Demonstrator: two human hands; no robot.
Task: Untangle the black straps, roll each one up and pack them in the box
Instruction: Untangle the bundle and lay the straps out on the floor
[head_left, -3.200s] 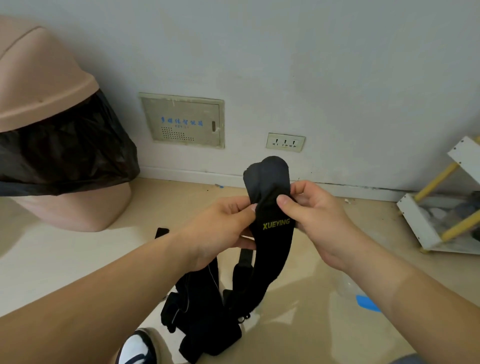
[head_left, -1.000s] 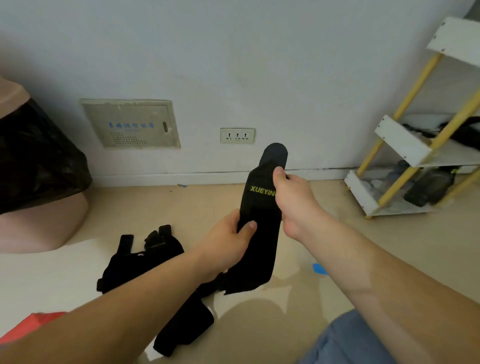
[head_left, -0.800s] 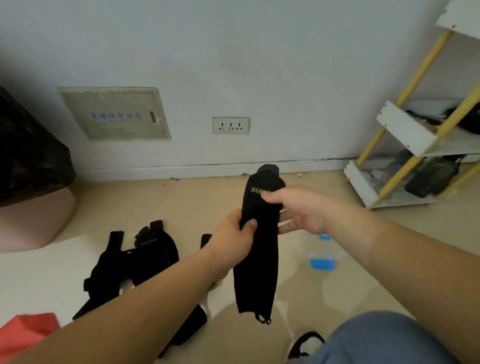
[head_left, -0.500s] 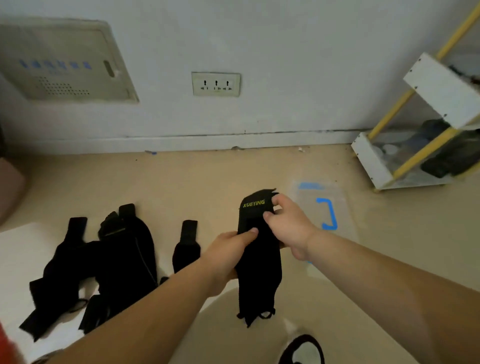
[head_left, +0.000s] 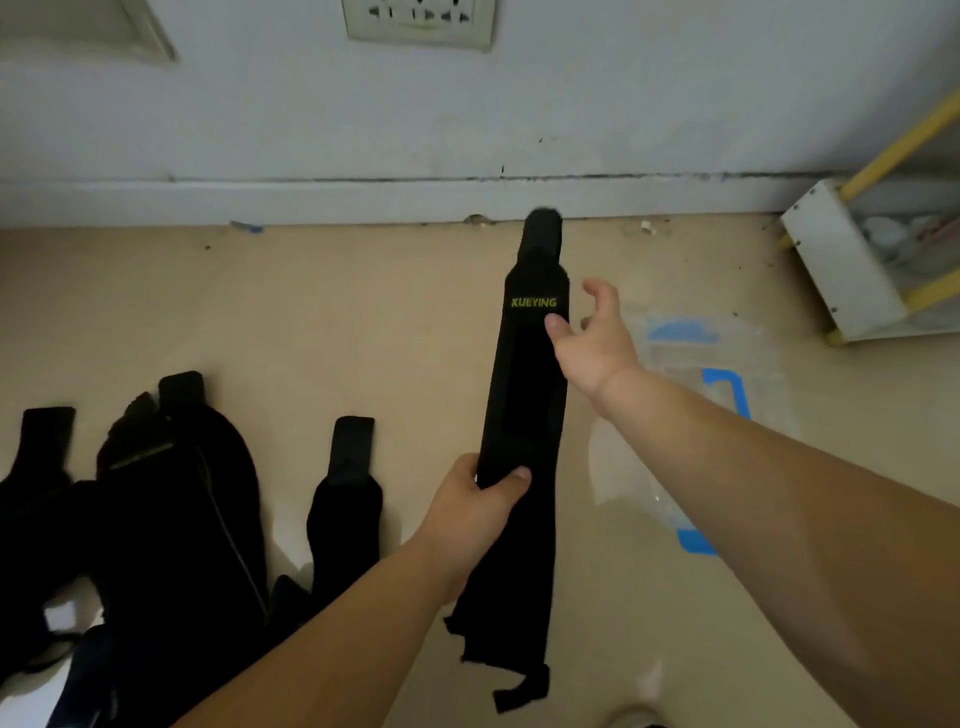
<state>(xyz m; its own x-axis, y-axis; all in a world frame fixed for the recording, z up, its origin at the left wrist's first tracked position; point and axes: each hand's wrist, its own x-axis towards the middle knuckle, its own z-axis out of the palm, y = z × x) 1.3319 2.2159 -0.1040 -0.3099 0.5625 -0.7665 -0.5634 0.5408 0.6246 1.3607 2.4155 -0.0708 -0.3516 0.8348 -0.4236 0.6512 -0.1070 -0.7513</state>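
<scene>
One long black strap (head_left: 524, 395) with yellow "XUEYING" lettering lies stretched out lengthwise, its narrow end pointing at the wall. My left hand (head_left: 478, 514) grips it below the middle, thumb on top. My right hand (head_left: 597, 343) is beside the lettering; its thumb touches the strap's right edge and its fingers are spread and loose. A tangled heap of black straps (head_left: 171, 493) lies on the floor at the left, with another strap (head_left: 345, 493) beside it. The clear plastic box (head_left: 727, 384) with blue clips sits on the floor to the right, partly behind my right arm.
A white shelf unit with yellow posts (head_left: 841, 270) stands at the far right against the wall. A wall socket (head_left: 415, 21) is at the top, and a skirting board (head_left: 363, 200) runs along the beige floor.
The strap was bunched and held upright between both hands; now it is stretched out flat toward the wall. My right hand has released its pinch, and the view has tilted down.
</scene>
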